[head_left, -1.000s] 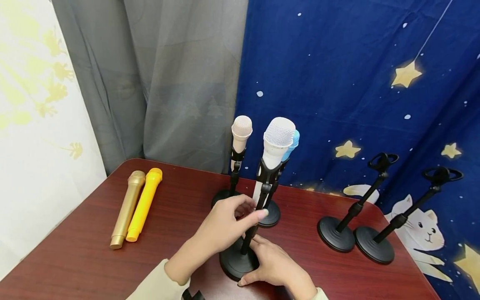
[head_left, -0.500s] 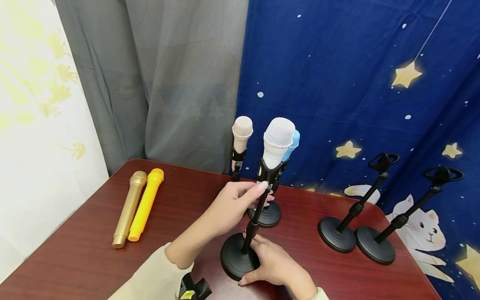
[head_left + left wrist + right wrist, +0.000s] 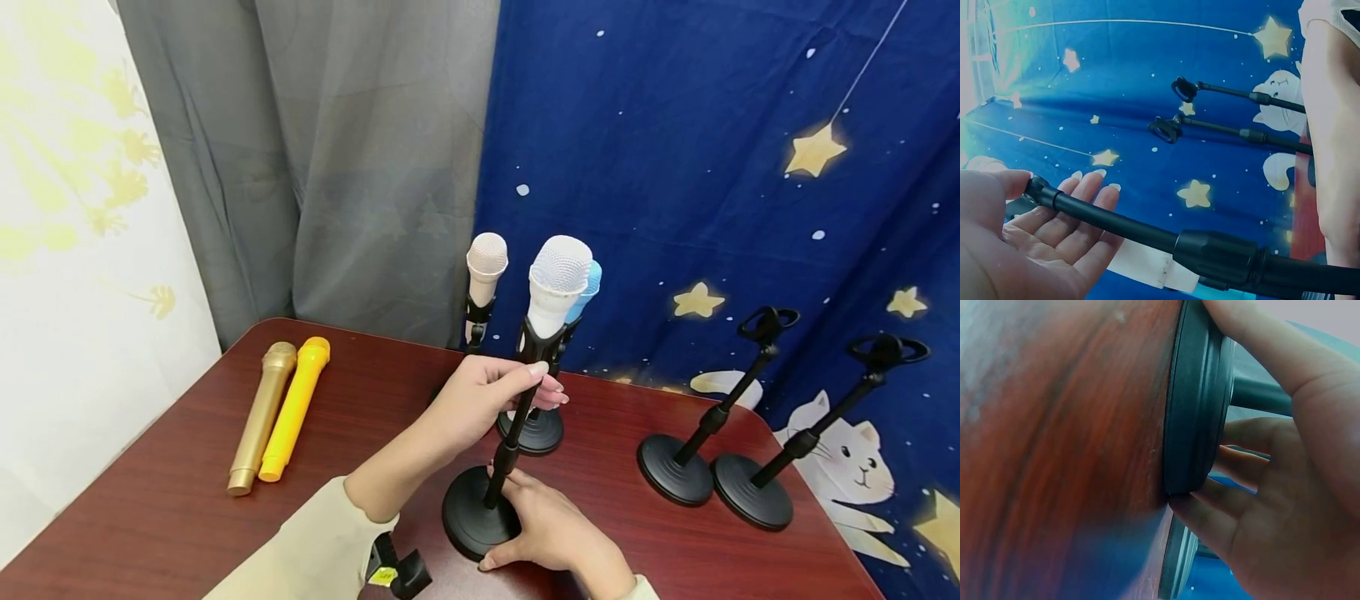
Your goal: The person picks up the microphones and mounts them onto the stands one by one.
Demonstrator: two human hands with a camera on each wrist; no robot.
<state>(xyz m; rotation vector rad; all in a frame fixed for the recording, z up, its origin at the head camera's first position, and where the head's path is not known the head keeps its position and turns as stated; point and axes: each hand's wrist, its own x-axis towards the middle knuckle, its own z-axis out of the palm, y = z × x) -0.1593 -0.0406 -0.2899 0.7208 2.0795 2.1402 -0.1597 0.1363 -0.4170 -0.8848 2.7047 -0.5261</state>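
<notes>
A white microphone [image 3: 558, 271] sits in the clip of a black microphone stand [image 3: 474, 517]. My left hand [image 3: 468, 404] is at the top of the stand's pole, just below the clip. In the left wrist view its thumb [image 3: 1013, 181] presses the joint while the fingers lie behind the pole [image 3: 1116, 222]. My right hand [image 3: 551, 525] grips the edge of the round base, thumb in front and fingers on the far side; the right wrist view shows the base [image 3: 1197, 406] between them. The microphone's lower part is hidden.
Behind stand a beige microphone [image 3: 487, 258] and a blue microphone [image 3: 590, 287] on stands. Two stands without microphones [image 3: 675, 471] are at the right. A gold microphone [image 3: 262, 417] and a yellow microphone [image 3: 296, 408] lie at the left. A loose black clip [image 3: 408, 575] is near my left sleeve.
My left hand has risen along the pole to the joint under the clip, its thumb coming against it. The right hand stays on the base. More of the loose black clip shows.
</notes>
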